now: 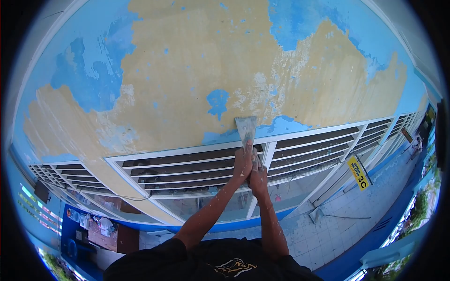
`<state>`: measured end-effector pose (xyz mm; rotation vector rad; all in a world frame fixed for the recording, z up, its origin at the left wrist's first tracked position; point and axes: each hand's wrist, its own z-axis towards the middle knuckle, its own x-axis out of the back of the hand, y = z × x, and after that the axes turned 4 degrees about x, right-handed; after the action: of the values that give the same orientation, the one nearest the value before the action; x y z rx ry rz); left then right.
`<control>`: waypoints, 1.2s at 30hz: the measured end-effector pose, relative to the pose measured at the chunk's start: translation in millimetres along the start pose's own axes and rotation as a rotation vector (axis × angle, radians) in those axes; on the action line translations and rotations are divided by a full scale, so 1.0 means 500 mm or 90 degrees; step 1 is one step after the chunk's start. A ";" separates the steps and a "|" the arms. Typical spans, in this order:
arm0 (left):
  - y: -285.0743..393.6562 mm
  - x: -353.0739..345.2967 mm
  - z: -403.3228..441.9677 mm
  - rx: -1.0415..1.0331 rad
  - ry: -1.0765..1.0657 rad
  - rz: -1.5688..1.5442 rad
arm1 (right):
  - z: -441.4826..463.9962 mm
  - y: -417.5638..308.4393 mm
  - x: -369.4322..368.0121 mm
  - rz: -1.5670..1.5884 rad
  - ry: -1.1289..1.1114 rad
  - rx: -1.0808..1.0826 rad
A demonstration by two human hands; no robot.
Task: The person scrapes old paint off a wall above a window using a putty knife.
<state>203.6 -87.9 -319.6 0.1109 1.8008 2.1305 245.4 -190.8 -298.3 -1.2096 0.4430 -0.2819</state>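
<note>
My left hand [242, 164] and my right hand [258, 174] are close together in front of the white window frame, both wrapped round the handle of a wide scraper [246, 128]. Its flat blade points up and lies at the wall just above the frame. The wall [178, 84] shows bare yellowish areas with peeling blue paint around them. A small blue patch [217, 102] remains up and left of the blade, and a light blue strip [286, 125] is to its right. White flecks cover my hands and forearms.
Louvred windows [314, 146] run along below the wall. A yellow sign [359, 173] marked 3C sticks out at the right. On the tiled floor [337, 234] lies a long-handled tool [316, 215]. A brown desk [126, 239] with items on it stands at the lower left.
</note>
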 end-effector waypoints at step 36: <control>0.085 -0.058 0.032 -0.104 0.013 0.170 | 0.067 -0.015 0.056 0.046 -0.071 -0.022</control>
<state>226.1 -87.6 -270.7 0.3062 1.6951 2.4609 286.2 -177.6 -286.9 -1.2344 0.3946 -0.1439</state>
